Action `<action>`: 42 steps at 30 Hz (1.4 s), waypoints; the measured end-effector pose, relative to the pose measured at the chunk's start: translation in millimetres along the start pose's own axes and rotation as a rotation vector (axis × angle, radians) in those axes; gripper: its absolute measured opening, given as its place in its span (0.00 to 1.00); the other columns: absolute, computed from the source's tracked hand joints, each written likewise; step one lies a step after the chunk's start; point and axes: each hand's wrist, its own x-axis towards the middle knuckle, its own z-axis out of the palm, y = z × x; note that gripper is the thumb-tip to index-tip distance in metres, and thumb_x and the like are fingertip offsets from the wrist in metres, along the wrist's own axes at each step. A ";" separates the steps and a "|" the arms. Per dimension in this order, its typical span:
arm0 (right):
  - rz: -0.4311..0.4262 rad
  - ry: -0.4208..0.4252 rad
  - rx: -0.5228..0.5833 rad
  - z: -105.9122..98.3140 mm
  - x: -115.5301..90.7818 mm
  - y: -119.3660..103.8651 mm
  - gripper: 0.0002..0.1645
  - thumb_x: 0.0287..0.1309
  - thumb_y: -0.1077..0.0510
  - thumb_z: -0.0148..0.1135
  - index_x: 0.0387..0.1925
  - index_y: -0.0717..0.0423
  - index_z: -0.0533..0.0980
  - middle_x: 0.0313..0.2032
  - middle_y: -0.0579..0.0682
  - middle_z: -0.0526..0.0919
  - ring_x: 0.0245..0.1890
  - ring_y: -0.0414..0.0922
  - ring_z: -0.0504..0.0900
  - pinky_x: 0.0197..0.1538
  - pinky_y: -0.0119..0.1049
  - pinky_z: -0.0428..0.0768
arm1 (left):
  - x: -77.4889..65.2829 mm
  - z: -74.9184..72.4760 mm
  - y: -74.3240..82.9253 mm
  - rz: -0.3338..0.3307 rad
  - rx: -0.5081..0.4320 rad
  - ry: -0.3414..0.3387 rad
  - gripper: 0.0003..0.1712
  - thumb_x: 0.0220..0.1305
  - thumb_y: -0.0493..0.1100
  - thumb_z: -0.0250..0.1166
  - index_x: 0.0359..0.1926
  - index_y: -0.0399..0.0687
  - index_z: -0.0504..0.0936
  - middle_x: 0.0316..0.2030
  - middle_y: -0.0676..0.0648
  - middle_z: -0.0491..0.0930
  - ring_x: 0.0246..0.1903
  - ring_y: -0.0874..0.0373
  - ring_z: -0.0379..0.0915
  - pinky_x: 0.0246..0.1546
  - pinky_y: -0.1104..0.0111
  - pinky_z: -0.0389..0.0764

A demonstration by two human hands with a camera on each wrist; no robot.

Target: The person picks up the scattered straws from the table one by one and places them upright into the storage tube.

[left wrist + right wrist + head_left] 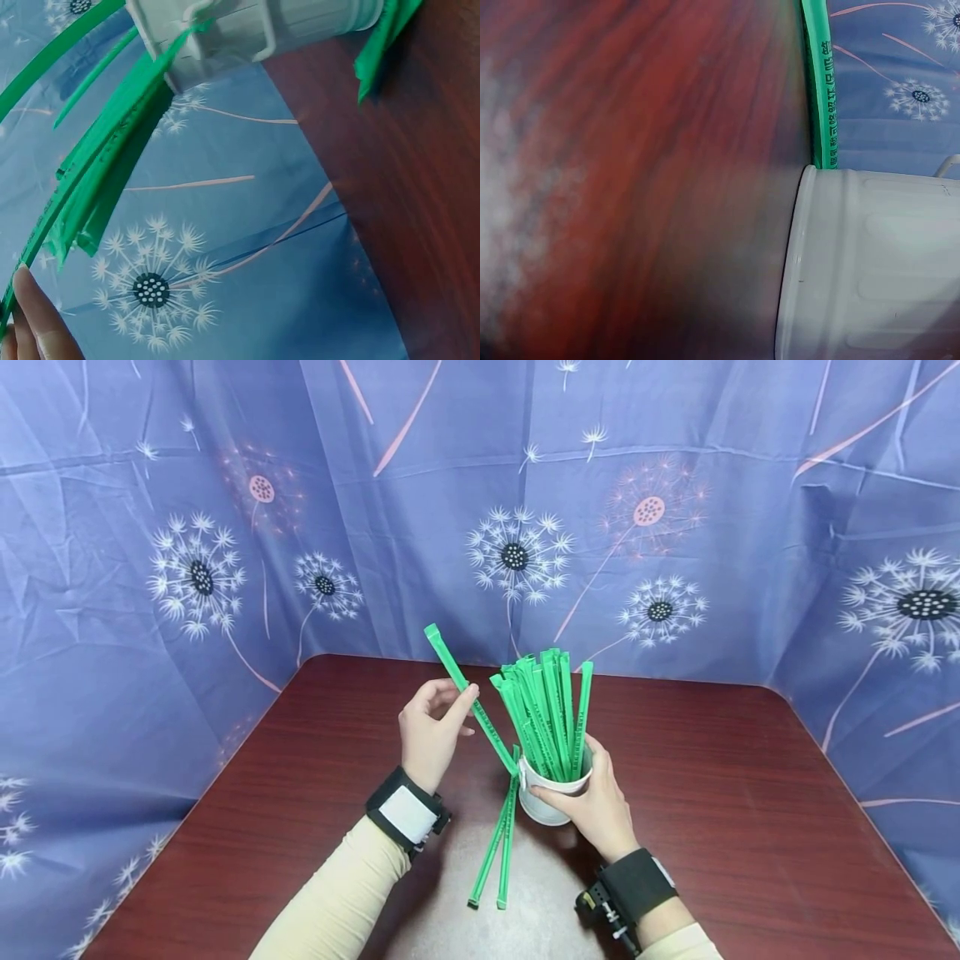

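Observation:
Between thumb and fingers, my left hand (433,735) pinches a green wrapped straw (491,731). The straw slants, its lower end at the rim of a small white bucket (546,812). In the left wrist view the left fingertips (37,300) show at the straw's far end. My right hand (606,806) grips the bucket from the right, thumb across its front. A bundle of green wrapped straws (551,718) stands in the bucket, leaning left. Dark lettering runs along one straw (823,97) in the right wrist view. The right fingers are hidden there.
Wrapped straws (506,868) lie crossed on the dark red wooden table (750,827), in front of the bucket and to its left. A blue curtain (420,552) with dandelion prints hangs behind the table and along its sides. Both wrists wear black straps (637,885).

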 end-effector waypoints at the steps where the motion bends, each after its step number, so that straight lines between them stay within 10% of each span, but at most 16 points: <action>1: 0.000 0.000 -0.001 0.0 -0.1 0.1 0.67 0.38 0.31 0.78 0.74 0.39 0.50 0.65 0.50 0.68 0.60 0.55 0.76 0.51 0.60 0.75 | 0.1 0.2 1.3 0.003 -0.009 0.003 0.14 0.62 0.44 0.70 0.42 0.37 0.82 0.34 0.37 0.86 0.25 0.66 0.82 0.23 0.63 0.86; 23: -0.007 -0.002 0.001 0.4 0.7 0.8 0.68 0.38 0.31 0.78 0.75 0.39 0.49 0.65 0.50 0.68 0.60 0.55 0.76 0.51 0.61 0.75 | -7.4 13.5 1.0 0.019 -0.064 -0.029 0.13 0.63 0.43 0.69 0.42 0.38 0.81 0.35 0.37 0.85 0.27 0.63 0.83 0.23 0.57 0.86; 42: -0.011 0.004 0.013 1.3 1.7 1.5 0.67 0.38 0.31 0.78 0.75 0.39 0.50 0.65 0.50 0.68 0.61 0.54 0.75 0.52 0.61 0.74 | -13.5 19.0 -26.8 0.092 0.512 -0.226 0.12 0.61 0.53 0.70 0.32 0.52 0.83 0.30 0.54 0.87 0.31 0.61 0.80 0.32 0.70 0.77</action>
